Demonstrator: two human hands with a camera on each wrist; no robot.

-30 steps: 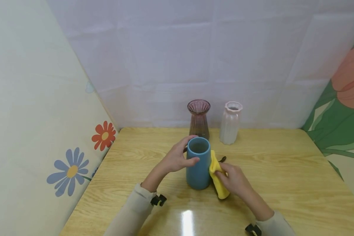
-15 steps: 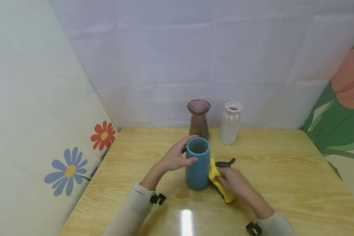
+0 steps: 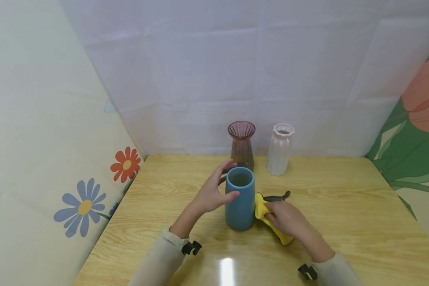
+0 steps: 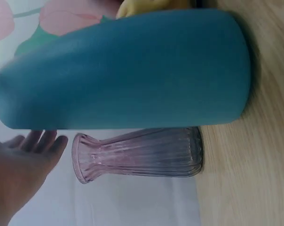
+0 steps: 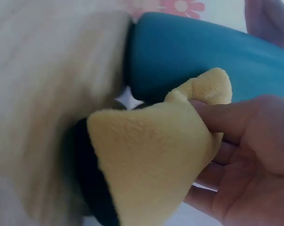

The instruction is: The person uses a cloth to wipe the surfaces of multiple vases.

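In the head view, a blue vase [image 3: 240, 210] is standing upright on the wood-grain table [image 3: 350, 206], between the person's two hands. The left hand [image 3: 211, 194] is curving loosely around its upper left side, thumb and fingers spread wide, the thumb reaching across the front just below the rim. The right hand [image 3: 289, 218] is pinching a yellow cloth [image 3: 273, 225] close to the vase's lower right side, and a thin dark piece [image 3: 276, 198] is jutting out beyond that hand. Behind, a purple glass vase [image 3: 241, 149] and a white vase [image 3: 279, 155] with a pinkish rim are standing apart from each other, before a creased pale sheet [image 3: 207, 71]. In the left wrist view, the blue vase is filling much of the frame, and the left hand's fingers are extending beside its upper end; whether they are touching it cannot be told. In the right wrist view, the right hand is holding the bunched cloth between thumb and fingers, its yellow tip overlapping the blue wall, while a dark layer is showing along its lower edge.
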